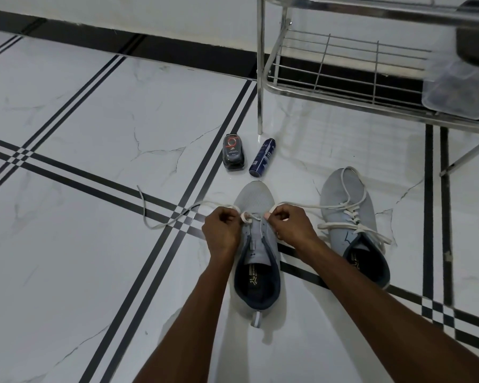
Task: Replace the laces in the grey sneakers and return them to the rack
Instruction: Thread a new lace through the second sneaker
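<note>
A grey sneaker (256, 201) with a dark blue lining lies on the tiled floor in front of me, toe pointing away. A white lace (161, 223) runs through its lowest eyelets. My left hand (223, 229) pinches the lace's left strand, which trails off across the floor to the left. My right hand (292, 226) pinches the right strand, which stretches toward the second grey sneaker (343, 189). That second sneaker lies to the right, laced with white laces, its ends loose. The metal shoe rack (263, 73) stands behind at the upper right.
A dark shoe-polish bottle (233, 156) and a blue spray can (262, 157) lie on the floor just beyond the near sneaker's toe. On the rack's right end sit a clear plastic box (454, 92) and a dark object above it. The rack leg stands close behind the can.
</note>
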Demonstrator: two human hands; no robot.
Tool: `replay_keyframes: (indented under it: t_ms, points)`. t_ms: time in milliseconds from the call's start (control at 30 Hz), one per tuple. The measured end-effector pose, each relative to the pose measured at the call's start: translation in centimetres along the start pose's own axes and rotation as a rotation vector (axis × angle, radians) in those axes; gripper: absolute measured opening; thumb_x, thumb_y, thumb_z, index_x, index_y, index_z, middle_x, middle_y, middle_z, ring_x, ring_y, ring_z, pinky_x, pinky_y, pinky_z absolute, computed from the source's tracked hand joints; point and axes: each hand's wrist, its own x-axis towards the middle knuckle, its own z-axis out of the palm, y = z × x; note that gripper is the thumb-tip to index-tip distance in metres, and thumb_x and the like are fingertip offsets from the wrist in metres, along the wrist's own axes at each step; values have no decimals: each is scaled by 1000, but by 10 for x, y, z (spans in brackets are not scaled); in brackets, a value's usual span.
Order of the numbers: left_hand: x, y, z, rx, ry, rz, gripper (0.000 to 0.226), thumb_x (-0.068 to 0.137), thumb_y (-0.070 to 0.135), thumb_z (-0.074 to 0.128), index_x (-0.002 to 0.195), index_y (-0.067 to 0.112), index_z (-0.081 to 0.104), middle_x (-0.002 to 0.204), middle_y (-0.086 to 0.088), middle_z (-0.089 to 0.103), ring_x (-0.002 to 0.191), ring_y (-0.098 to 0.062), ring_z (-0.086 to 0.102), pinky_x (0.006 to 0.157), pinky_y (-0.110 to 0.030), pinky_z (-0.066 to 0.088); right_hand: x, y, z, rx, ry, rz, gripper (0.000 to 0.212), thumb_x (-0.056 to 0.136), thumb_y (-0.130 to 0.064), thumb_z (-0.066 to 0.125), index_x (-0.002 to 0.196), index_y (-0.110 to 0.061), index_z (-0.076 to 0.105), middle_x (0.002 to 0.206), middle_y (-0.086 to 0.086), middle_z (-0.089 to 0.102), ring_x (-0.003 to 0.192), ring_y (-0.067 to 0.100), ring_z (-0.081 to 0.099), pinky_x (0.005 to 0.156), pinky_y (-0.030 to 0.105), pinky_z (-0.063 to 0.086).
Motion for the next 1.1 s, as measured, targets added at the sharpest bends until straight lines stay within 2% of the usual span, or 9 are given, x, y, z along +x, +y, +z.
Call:
replay_keyframes:
  t_ms: [67, 133, 233, 333, 433, 533, 667, 867, 1100]
  points:
    - [-5, 2, 1, -12, 56, 9, 11, 98, 16, 65, 88, 16, 60, 80, 0, 69, 75, -17, 68, 73, -27, 52, -1, -1, 0, 7, -6, 12, 18, 92, -28, 69, 79, -17, 66, 72, -1, 67, 70, 17, 62, 72, 39, 55]
    - [-9, 5, 2, -97, 149, -80, 12, 107, 22, 48, 102, 10, 50, 83, -4, 72, 73, -16, 73, 72, -28, 57, -2, -4, 1, 59, -25, 35, 20, 97, -25, 65, 80, -14, 63, 72, 3, 66, 67, 18, 61, 67, 37, 56]
    - [-12, 5, 2, -249, 167, -172, 19, 108, 25, 47, 114, 7, 48, 89, -9, 74, 74, -16, 76, 74, -30, 62, -3, -7, 2, 80, -29, 43, 21, 98, -24, 63, 81, -14, 62, 75, 5, 65, 66, 18, 61, 64, 33, 56]
    - [-12, 1, -1, -191, 56, -102, 25, 93, 34, 74, 100, 12, 66, 87, -3, 77, 82, -15, 74, 82, -32, 60, -2, -7, 1, 83, -23, 40, 16, 97, -23, 64, 84, -13, 63, 78, 4, 65, 65, 17, 61, 57, 28, 53]
    - [-11, 1, -2, -146, -49, -21, 16, 82, 26, 85, 82, 14, 74, 81, 2, 76, 80, -13, 73, 83, -33, 60, -3, -7, 1, 85, -10, 34, 13, 96, -22, 65, 88, -12, 64, 77, 3, 65, 64, 16, 61, 54, 27, 51]
    - [-10, 3, 2, -119, 64, -22, 19, 96, 27, 70, 83, 17, 62, 78, -1, 75, 74, -15, 73, 81, -41, 61, -1, -6, 3, 23, -1, 28, 17, 96, -27, 63, 85, -15, 61, 78, 3, 66, 70, 18, 63, 66, 38, 58]
    - [-11, 6, 5, -223, 136, -107, 17, 107, 25, 51, 91, 22, 47, 83, -8, 74, 73, -17, 74, 79, -39, 62, 2, -3, 7, -11, 1, 53, 21, 98, -33, 60, 87, -15, 60, 80, 5, 67, 75, 21, 64, 82, 49, 59]
    - [-13, -1, 1, -145, 20, 0, 17, 92, 30, 76, 91, 14, 72, 86, 2, 76, 84, -12, 73, 82, -30, 59, 2, -3, 7, 7, 7, 55, 22, 94, -35, 63, 87, -14, 65, 82, 6, 70, 83, 30, 70, 82, 55, 59]
    - [-13, 0, 8, -92, 70, -54, 19, 104, 25, 57, 91, 11, 57, 85, -4, 72, 79, -14, 71, 70, -24, 51, -1, -5, 7, -3, 4, 55, 19, 93, -35, 64, 84, -18, 64, 83, 3, 70, 87, 29, 70, 86, 54, 59]
